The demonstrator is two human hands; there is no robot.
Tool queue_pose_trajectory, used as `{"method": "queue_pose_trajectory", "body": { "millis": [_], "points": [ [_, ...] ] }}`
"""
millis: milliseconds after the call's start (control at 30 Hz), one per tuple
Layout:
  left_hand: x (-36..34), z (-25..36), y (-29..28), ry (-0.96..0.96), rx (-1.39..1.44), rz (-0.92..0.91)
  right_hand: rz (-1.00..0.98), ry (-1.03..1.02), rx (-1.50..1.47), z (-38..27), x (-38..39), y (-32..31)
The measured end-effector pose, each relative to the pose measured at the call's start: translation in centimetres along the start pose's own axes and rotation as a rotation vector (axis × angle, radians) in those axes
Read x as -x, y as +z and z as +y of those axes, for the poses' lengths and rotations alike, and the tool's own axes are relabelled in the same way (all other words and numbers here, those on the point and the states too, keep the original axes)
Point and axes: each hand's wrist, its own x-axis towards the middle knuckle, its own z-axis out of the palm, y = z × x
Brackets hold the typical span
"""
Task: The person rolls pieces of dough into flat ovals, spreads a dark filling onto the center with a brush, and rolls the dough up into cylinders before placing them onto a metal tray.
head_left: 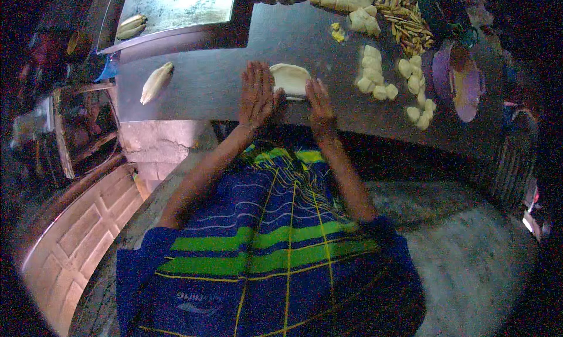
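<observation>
Worktop (205,87) | purple bowl (441,73): pale contents (465,86) | left fingers (252,76), right fingers (315,92) outstretched, flanking dough (291,77)

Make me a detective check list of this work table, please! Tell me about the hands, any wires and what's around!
Surface: dark, smooth table.
Things in use: flattened dough near the front edge; dough lumps to the right; pale roll to the left.
Clutter: strip pile, yellow scrap, purple bowl.
Hands: left hand and right hand at the flattened dough's two sides, fingers extended.
Cables: nothing seen.
Surroundings: pale panelled board, lower left; edges too dark to tell.
</observation>
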Motion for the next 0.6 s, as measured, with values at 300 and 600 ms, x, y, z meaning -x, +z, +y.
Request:
{"method": "queue_pose_trajectory", "body": {
  "millis": [300, 600],
  "points": [
    [1.2, -1.0, -3.3, -0.015, 0.198, -0.006, 0.203, -0.083, -0.046, -2.4, -0.4, 0.0],
    [-6.7, 0.7, -3.6, -0.193, -0.119, -0.052, -0.079, 0.276, 0.308, -4.3, -9.6, -1.1]
  ]
}}
